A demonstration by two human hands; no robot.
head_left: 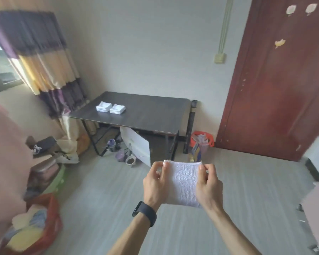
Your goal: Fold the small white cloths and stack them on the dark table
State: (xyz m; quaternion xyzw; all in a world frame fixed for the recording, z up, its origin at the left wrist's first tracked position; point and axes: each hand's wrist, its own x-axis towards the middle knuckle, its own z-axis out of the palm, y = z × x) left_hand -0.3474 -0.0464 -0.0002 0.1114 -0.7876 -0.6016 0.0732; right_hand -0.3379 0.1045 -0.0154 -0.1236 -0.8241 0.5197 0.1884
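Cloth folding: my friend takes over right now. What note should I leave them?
Left hand and right hand each pinch a top corner of one small white cloth, held in the air, short of the dark table.
Done: a left stack and a right stack of folded cloths sit side by side on the table.
Left: finish folding this cloth, add it to a stack.

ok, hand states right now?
Left hand: pinching the white cloth at its left edge.
Right hand: pinching the same cloth's right edge.
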